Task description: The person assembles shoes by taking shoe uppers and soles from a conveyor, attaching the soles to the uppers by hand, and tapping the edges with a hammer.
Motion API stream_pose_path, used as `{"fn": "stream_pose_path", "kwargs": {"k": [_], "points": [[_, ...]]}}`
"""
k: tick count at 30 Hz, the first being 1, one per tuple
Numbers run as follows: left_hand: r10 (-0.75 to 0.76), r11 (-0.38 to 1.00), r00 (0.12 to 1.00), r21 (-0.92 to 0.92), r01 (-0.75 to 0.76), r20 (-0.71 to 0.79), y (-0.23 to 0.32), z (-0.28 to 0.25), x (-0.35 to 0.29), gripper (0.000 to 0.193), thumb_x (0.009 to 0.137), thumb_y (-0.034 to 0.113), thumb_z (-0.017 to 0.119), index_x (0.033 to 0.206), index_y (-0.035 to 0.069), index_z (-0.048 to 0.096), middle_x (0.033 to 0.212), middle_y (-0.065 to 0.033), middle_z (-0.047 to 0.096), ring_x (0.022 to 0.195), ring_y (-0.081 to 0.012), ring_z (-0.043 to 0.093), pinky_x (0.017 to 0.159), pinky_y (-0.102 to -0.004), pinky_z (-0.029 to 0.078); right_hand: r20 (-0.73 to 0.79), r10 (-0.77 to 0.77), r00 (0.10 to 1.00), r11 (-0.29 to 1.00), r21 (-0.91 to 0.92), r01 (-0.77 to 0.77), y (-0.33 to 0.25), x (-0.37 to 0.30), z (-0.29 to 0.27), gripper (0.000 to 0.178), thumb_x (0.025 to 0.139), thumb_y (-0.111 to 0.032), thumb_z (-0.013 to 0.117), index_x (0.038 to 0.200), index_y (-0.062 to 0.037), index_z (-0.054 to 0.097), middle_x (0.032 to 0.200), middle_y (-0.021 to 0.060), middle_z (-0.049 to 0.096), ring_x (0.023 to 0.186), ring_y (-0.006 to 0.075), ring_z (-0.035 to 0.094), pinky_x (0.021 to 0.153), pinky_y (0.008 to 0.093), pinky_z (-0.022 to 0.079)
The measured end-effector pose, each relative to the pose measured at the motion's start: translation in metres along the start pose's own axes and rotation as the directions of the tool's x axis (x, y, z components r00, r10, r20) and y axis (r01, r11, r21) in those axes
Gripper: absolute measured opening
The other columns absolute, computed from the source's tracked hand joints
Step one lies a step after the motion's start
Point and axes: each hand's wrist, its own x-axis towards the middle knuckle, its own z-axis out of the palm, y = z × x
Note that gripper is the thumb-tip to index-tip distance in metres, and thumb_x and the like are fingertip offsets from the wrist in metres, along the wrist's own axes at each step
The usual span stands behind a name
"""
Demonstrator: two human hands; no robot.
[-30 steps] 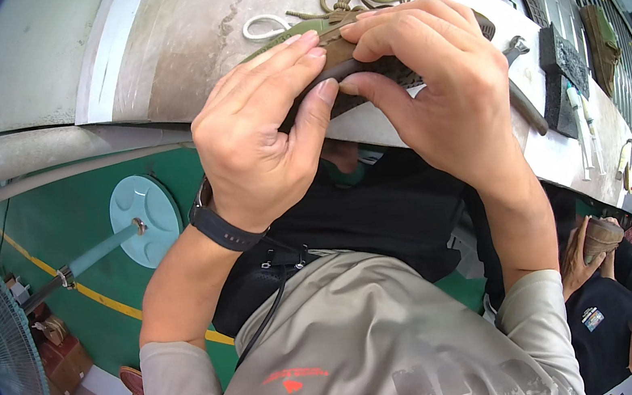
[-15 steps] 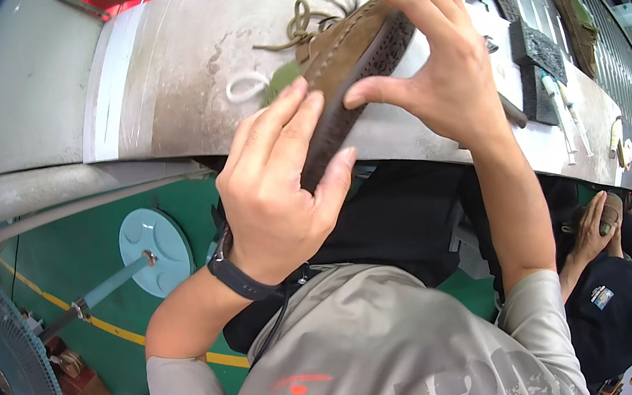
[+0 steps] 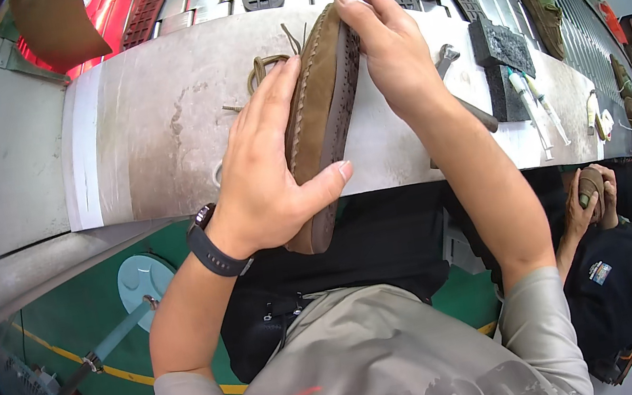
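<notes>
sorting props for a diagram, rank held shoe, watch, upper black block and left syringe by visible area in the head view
1. Held shoe
2. Watch and upper black block: too alike to rank; the watch is nearer
3. Left syringe

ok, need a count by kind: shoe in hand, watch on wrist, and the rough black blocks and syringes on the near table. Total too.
Brown shoe, touched by left hand and right hand: 1
Watch: 1
Black blocks: 2
Syringes: 2
Total: 6
</notes>
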Motion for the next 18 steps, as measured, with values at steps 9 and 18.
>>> {"fn": "stream_pose_path", "kwargs": {"k": [9, 18], "points": [[-0.018, 1.0, 1.0, 0.0, 0.018, -0.014, -0.004, -0.003, -0.001, 0.104, 0.078, 0.036, 0.082, 0.161, -0.005, 0.035, 0.16, -0.0303, 0.043, 0.15, -0.0448, 0.042, 0.125, -0.0484, 0.032, 0.06, 0.042, 0.997, 0.992, 0.116, -0.049, -0.005, -0.017, 0.001, 0.094, 0.098, -0.046, 0.074, 0.158, 0.0144, 0.033, 0.15, 0.0313, 0.051, 0.138, 0.0309, 0.055, 0.116, 0.0404, 0.043], [-0.008, 0.999, 0.999, -0.046, 0.006, -0.041, -0.006, -0.002, 0.002, 0.107, 0.072, 0.033, 0.086, 0.16, -0.004, 0.038, 0.157, -0.0317, 0.045, 0.14, -0.0485, 0.049, 0.119, -0.0536, 0.036, 0.152, -0.005, 0.988, 0.889, -0.452, 0.074, -0.038, -0.02, -0.012, 0.068, 0.084, -0.036, 0.087, 0.124, 0.0071, 0.053, 0.084, 0.0108, 0.066, 0.07, 0.0175, 0.065, 0.062, 0.0308, 0.053]]}}
